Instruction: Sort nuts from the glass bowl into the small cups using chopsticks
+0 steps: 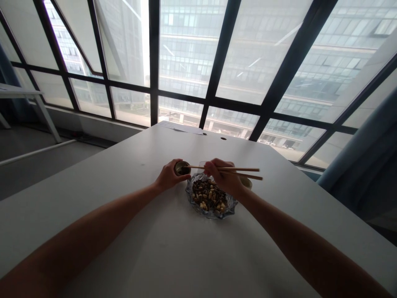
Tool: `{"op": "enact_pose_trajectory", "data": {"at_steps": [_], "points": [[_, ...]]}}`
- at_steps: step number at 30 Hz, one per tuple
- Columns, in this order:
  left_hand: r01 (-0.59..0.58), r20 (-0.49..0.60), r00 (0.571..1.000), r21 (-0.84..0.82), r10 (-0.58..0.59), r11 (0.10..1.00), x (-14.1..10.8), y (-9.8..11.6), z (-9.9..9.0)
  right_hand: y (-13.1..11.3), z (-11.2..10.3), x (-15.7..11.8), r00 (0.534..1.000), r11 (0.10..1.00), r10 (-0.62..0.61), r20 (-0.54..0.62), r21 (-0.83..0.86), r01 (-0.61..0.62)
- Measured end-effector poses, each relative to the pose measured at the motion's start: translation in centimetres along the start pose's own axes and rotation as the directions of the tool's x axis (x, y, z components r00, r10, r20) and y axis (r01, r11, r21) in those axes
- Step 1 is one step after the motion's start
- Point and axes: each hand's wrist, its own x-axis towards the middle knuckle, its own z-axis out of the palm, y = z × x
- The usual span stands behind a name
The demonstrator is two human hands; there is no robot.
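My left hand (169,175) is wrapped round a small round cup (182,164), its mouth tilted towards me, with something dark inside. In my right hand (221,174) is a pair of chopsticks (245,169). Their tips point left and reach into the mouth of the cup; whether they grip anything there I cannot make out. Below both hands stands a clear glass bowl (207,215) with a wavy rim. It holds a mix of dark seeds and pale nuts (211,194). Partly hidden behind my right wrist is another small round dish (246,182).
A clear container (202,164) shows partly behind my right hand. The white table (149,256) runs towards large windows, with papers (182,128) at its far edge. A second white table (21,92) stands at the left, and a blue curtain (366,153) hangs at the right.
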Motion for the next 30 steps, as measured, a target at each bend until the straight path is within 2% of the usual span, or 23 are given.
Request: {"op": "enact_pose_trajectory", "data": {"at_steps": [2, 5, 8, 11, 16, 20, 24, 27, 30], "points": [[-0.001, 0.001, 1.0, 0.001, 0.001, 1.0, 0.0, 0.0, 0.0, 0.6, 1.2, 1.2, 0.996, 1.0, 0.024, 0.083, -0.01, -0.023], [0.008, 0.007, 1.0, 0.001, -0.008, 1.0, 0.1, 0.1, 0.0, 1.2, 1.4, 1.6, 0.994, 0.994, 0.106, 0.04, 0.034, -0.107], [0.018, 0.024, 1.0, 0.008, -0.018, 1.0, 0.1, 0.1, 0.0, 1.2, -0.2, 0.6, 0.98, 0.979, 0.179, -0.091, 0.112, -0.169], [0.043, 0.038, 0.998, 0.01, -0.044, 0.999, 0.1, 0.2, 0.0, 1.1, -2.5, -0.9, 0.963, 0.973, 0.218, -0.159, 0.116, -0.201], [0.077, 0.052, 0.996, 0.018, -0.078, 0.997, 0.1, 0.2, 0.0, 1.6, -4.8, -3.4, 0.949, 0.96, 0.277, -0.15, 0.014, -0.278], [0.093, 0.058, 0.994, 0.017, -0.093, 0.996, 0.1, 0.2, 0.0, 2.1, -5.2, -4.4, 0.957, 0.96, 0.274, -0.097, -0.036, -0.278], [0.115, 0.062, 0.991, 0.015, -0.116, 0.993, 0.1, 0.2, 0.0, 2.1, -5.2, -4.6, 0.955, 0.957, 0.29, -0.061, -0.01, -0.291], [0.136, 0.065, 0.988, 0.01, -0.137, 0.991, 0.2, 0.1, -0.1, 2.5, -5.4, -4.7, 0.916, 0.934, 0.357, -0.181, 0.071, -0.349], [0.168, 0.077, 0.983, 0.013, -0.168, 0.986, 0.2, 0.0, -0.1, 3.7, -5.9, -4.9, 0.825, 0.875, 0.477, -0.302, 0.255, -0.412]]}}
